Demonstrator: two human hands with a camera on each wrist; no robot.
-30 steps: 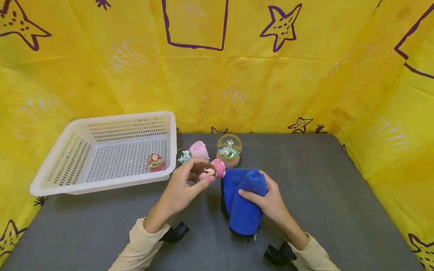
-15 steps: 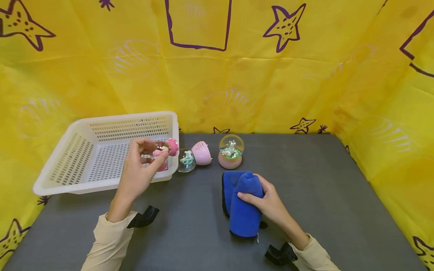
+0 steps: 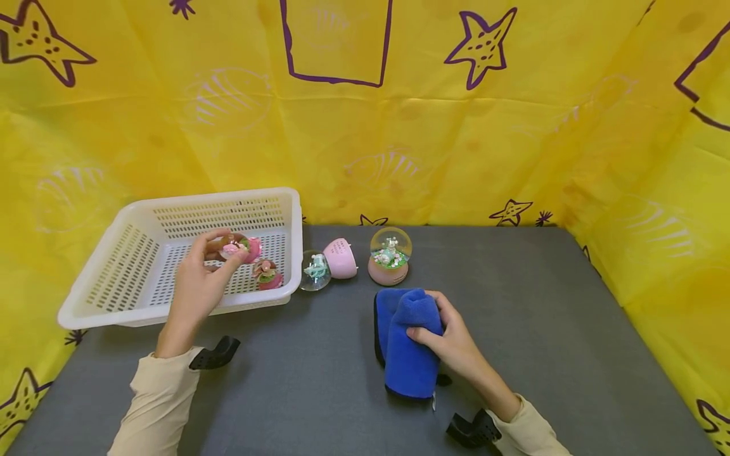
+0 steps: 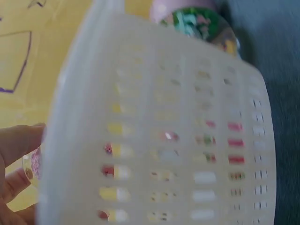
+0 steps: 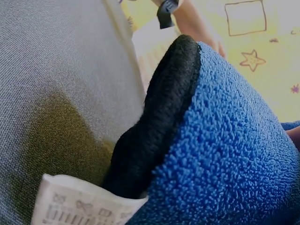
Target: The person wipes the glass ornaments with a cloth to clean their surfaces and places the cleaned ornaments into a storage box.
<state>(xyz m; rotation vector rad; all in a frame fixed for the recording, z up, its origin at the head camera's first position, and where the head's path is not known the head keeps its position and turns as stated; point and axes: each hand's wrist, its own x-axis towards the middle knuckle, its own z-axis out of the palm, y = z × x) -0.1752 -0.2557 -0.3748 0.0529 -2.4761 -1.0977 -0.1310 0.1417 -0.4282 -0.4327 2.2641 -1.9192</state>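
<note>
My left hand (image 3: 201, 275) holds a small snow globe with a pink base (image 3: 251, 249) on its side, over the white plastic basket (image 3: 91, 303). Another little pink-based snow globe (image 3: 267, 278) rests inside the basket near its right wall. In the left wrist view the basket wall (image 4: 154, 117) covers most of the scene, and only part of the left hand (image 4: 16, 164) shows at the edge. A folded blue towel (image 3: 412, 354) with dark edging is gripped by my right hand (image 3: 456, 345), thumb across its front. Close up, the towel (image 5: 229, 150) shows a white label (image 5: 84, 201).
Right of the basket, a snow globe with a pink base (image 3: 340, 258) lies on its side. Beside it stands an upright snow globe (image 3: 390, 256) with a yellowish dome. The grey table (image 3: 513, 304) ends at a yellow patterned cloth backdrop (image 3: 422, 139).
My left hand has carried the small pink snow globe leftward, from beside the towel to over the basket. My right hand stays in place with the towel.
</note>
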